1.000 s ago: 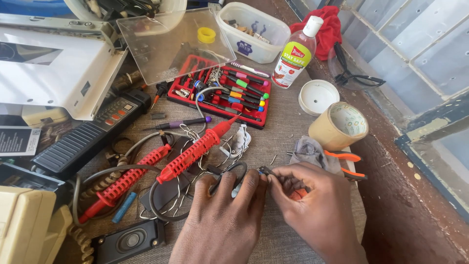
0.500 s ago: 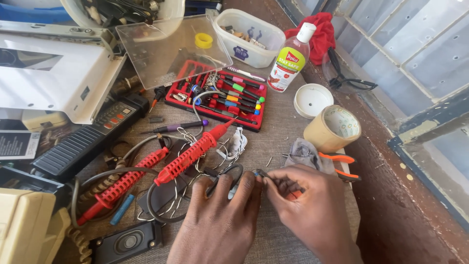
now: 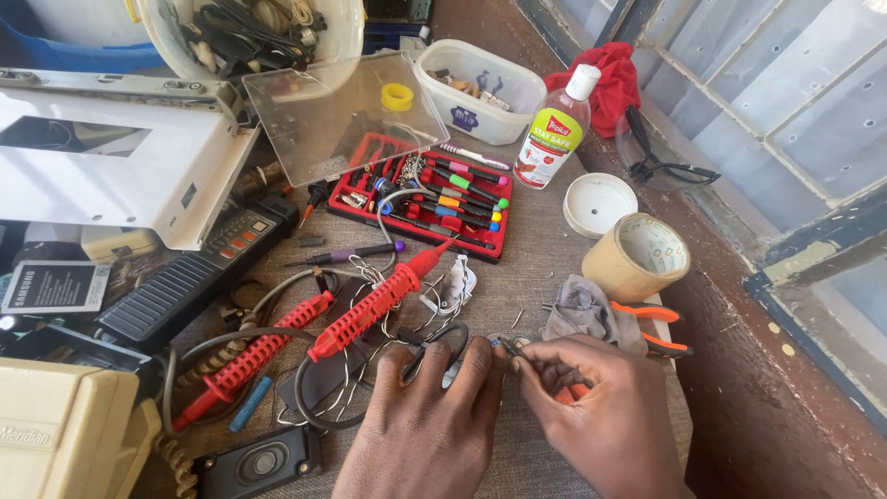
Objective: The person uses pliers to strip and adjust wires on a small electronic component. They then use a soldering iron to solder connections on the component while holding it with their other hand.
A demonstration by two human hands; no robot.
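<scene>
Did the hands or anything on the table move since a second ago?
Hardly anything changed. The left hand still presses flat on the cloth beside the wires, and the right hand keeps pinching a small orange-handled tool against the left fingertips. Nothing was picked up or let go. The red probes, the screwdriver set, the tape roll and the bottle stayed put; only the camera shifted a bit.

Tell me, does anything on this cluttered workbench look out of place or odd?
One thing: a toothbrush lies on the red screwdriver case, among the colour-tipped drivers. The case's clear lid stands open, tilted back. Nothing looks spilled or broken. The left hand and right hand meet over a small part.
</scene>
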